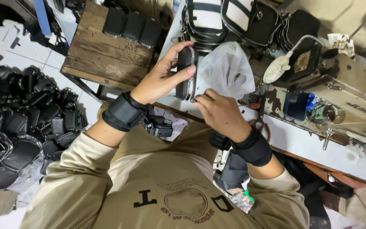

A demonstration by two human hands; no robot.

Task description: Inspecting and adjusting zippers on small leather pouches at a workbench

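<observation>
Black zip pouch (pixel 186 73), held upright above the sewing machine tabletop (pixel 301 142), was mid-inspection: left hand (pixel 159 78) wrapped around its body, right hand (pixel 220 113) pinching the zipper pull at its lower end. Next seemed careful pulling along the zip, beside the clear plastic bag (pixel 225 70).

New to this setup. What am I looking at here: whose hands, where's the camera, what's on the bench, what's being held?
There is no machine arm here: a person works with two bare hands, and one camera worn on the head looks down at them, so their beige shirt fills the bottom of the picture. Both wrists carry black straps. The left hand grips a small black zippered pouch upright. The right hand pinches at the pouch's lower end by the zipper, next to a clear plastic bag. Ahead lies a worn sewing machine on its table, with black-and-white bags stacked behind. On the left, a wooden stool carries three more black pouches, and a heap of black pouches covers the floor.
</observation>
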